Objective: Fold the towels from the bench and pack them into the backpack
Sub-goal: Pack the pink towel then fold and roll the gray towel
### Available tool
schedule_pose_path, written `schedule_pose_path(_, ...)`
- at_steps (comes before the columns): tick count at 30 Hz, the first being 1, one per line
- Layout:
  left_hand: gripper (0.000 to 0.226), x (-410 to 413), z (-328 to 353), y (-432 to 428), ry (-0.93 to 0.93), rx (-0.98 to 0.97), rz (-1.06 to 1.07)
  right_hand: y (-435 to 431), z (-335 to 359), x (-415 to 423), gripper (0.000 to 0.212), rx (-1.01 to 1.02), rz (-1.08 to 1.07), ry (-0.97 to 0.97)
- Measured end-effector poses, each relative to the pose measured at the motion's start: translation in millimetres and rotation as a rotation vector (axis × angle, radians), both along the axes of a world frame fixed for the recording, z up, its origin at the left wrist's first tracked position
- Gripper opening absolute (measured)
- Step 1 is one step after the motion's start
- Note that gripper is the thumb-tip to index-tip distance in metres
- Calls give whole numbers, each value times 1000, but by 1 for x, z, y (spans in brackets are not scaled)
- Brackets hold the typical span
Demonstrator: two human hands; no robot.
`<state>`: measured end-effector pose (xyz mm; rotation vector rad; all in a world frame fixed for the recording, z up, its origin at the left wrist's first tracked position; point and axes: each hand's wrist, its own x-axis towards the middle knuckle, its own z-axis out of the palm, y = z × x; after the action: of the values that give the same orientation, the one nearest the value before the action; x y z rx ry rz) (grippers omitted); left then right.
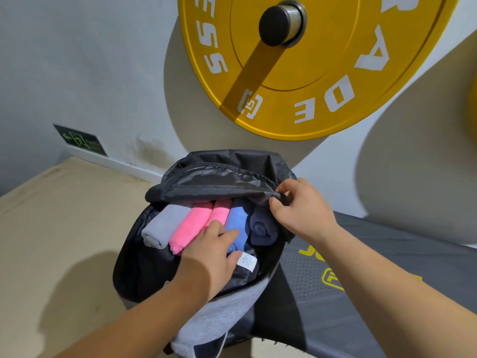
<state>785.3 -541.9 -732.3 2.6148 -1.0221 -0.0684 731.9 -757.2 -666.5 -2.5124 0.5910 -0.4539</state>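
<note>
- Pale wall, round yellow weight plate at 12 o'clock; dimpled grey bench at 4 o'clock.
- Open fabric backpack, centre, holds 5 rolled towels.
- Left hand rests flat-fingered on rolls; right hand pinches nylon flap, 1 o'clock.

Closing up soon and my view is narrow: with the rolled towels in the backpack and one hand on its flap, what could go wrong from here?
1. The right hand pinches the flap while the left hand rests on the blue towel and a pink towel; pulling it down now may trap those fingers.
2. Withdrawing the left hand may drag the rolls loose.
3. The white label by the opening could snag.
</note>
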Motion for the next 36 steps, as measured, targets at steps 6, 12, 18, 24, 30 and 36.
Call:
schedule_pose_path(6, 30, 4, 1, -19, 12, 18, 16, 16, -8, 7, 31, -291, 60, 85)
schedule_pose_path(12, 22, 25, 9, -45, -19, -72, 35, 8, -3, 14, 11, -156, -45, -22)
schedule_pose_path(18, 23, 52, -10, -79, 16, -43, 52, 1, 1, 14, 9, -18, -101, -81)
schedule_pose_path(24, 54, 6, -25, -62, 72, -231, 71, -3, -4, 11, 8, 57, -74, -48)
schedule_pose_path(30, 59, 8, -28, -94, 43, -156, 142, 2, -6, 14, 8, 81, -75, -48)
schedule_pose_path(36, 38, 27, -15, -117, 111, -115, 170, -2, -6, 15, 8, 96, -94, -50)
